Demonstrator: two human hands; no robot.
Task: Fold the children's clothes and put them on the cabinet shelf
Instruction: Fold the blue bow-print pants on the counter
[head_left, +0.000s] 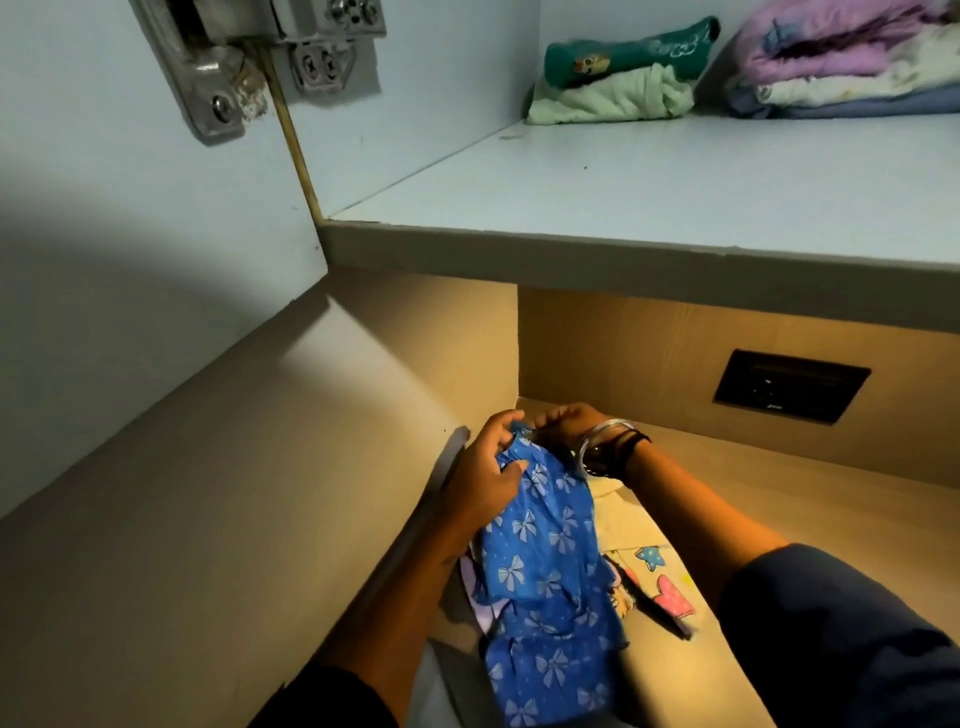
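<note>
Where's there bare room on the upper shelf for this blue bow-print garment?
The shelf is bare along its whole front, from the left wall rightward, ahead of both stacks. A narrow gap separates the teal-topped stack and the purple-topped stack. The back right is crowded.

Blue garment (545, 566) with pale bows; cream cloth (655, 571) with pink hearts
</note>
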